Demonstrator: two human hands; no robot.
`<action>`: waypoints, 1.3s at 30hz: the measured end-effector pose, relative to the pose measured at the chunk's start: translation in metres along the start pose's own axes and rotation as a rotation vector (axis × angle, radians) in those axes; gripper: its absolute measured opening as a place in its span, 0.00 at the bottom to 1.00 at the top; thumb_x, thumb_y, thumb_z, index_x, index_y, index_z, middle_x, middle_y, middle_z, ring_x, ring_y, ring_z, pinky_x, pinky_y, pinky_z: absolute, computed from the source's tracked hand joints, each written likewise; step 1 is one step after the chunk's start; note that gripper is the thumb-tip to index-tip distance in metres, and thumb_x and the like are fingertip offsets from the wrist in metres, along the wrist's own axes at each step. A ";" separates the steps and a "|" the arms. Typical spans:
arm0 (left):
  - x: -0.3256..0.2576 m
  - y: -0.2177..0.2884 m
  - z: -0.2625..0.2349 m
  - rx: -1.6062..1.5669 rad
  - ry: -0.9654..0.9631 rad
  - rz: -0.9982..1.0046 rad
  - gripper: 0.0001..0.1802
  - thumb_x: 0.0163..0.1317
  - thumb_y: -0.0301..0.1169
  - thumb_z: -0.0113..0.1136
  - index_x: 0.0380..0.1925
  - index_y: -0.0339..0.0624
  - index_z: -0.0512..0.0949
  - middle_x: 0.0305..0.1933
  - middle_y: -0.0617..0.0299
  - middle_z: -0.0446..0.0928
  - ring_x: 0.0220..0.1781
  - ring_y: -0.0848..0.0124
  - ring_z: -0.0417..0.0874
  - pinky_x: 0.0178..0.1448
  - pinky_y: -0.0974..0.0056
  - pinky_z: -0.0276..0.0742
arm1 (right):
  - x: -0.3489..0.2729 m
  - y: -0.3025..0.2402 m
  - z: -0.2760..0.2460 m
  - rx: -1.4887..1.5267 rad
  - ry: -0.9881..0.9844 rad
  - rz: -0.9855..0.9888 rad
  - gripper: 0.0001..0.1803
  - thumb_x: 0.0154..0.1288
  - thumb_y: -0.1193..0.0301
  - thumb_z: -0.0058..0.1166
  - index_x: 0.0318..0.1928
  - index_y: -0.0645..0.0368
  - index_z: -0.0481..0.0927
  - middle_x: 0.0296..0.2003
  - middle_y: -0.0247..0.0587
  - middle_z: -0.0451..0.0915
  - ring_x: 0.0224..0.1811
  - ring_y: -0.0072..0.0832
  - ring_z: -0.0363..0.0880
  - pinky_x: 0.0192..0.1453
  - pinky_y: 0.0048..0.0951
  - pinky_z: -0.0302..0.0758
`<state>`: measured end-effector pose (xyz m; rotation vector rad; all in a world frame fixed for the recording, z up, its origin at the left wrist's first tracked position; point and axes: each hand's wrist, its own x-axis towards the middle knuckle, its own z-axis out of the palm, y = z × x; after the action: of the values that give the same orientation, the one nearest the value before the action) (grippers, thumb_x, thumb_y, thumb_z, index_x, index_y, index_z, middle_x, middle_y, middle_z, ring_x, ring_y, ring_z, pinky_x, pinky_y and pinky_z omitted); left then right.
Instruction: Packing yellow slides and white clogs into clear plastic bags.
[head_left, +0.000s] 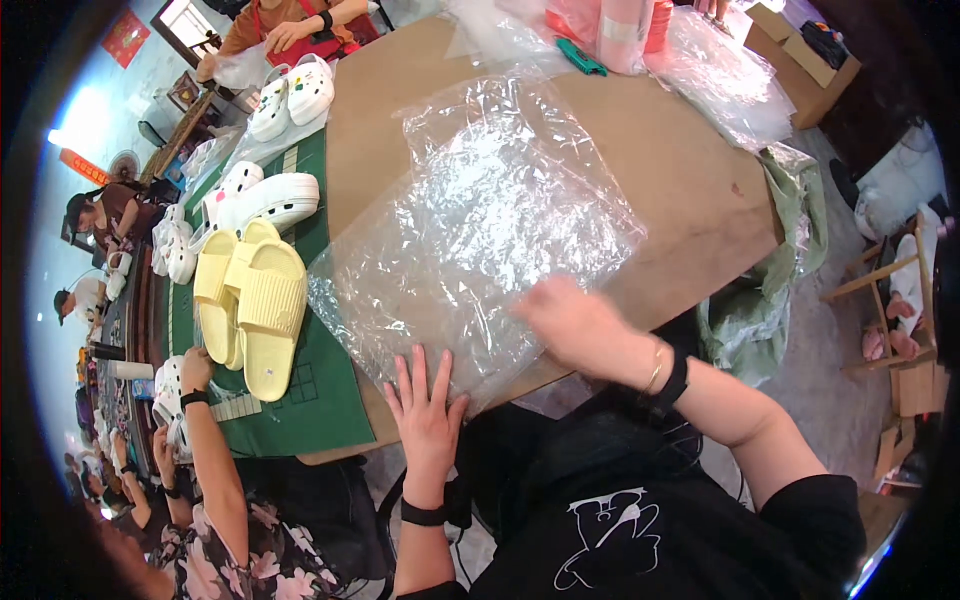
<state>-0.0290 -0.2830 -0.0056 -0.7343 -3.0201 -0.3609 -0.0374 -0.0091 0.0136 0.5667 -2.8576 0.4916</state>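
Clear plastic bags (500, 200) lie spread and wrinkled on the brown tabletop before me, overlapping one another. My left hand (428, 400) rests flat on their near edge, fingers stretched out and slightly apart. Over the near right part of the plastic is my right hand (560, 315), smeared by motion, so its fingers and anything in them cannot be made out. To the left, yellow slide sandals (275, 315) are stacked on a green cutting mat (335, 400). White clogs (280, 200) stand just beyond them.
More white clogs (305, 90) sit at the far left, near a co-worker in a red apron. A green cutter (580, 57) and rolls of film (625, 35) lie at the far edge. At right hangs a greenish sack (795, 200); another co-worker's hand (197, 370) is beside the sandals.
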 end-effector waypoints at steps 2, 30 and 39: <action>-0.002 -0.003 0.000 0.015 0.008 0.004 0.36 0.63 0.41 0.60 0.72 0.58 0.62 0.79 0.53 0.50 0.79 0.47 0.47 0.76 0.35 0.43 | -0.001 0.053 -0.011 -0.216 0.089 0.270 0.16 0.59 0.74 0.50 0.49 0.57 0.76 0.41 0.46 0.75 0.46 0.43 0.75 0.47 0.40 0.78; -0.011 0.024 -0.009 -0.049 0.103 0.088 0.36 0.51 0.55 0.67 0.62 0.65 0.74 0.70 0.60 0.65 0.70 0.56 0.62 0.70 0.47 0.52 | 0.148 -0.033 0.027 0.264 -0.167 -0.584 0.16 0.60 0.67 0.53 0.49 0.50 0.80 0.43 0.44 0.75 0.46 0.42 0.78 0.47 0.41 0.79; -0.008 0.023 -0.013 -0.060 0.051 0.074 0.34 0.50 0.55 0.67 0.60 0.66 0.75 0.67 0.60 0.68 0.67 0.54 0.64 0.66 0.47 0.55 | 0.230 0.096 -0.003 -0.070 0.065 0.001 0.15 0.60 0.66 0.53 0.47 0.55 0.81 0.47 0.51 0.77 0.54 0.47 0.75 0.54 0.46 0.76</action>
<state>-0.0122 -0.2696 0.0112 -0.8257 -2.9366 -0.4625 -0.2847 -0.0015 0.0448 0.5270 -2.8012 0.4013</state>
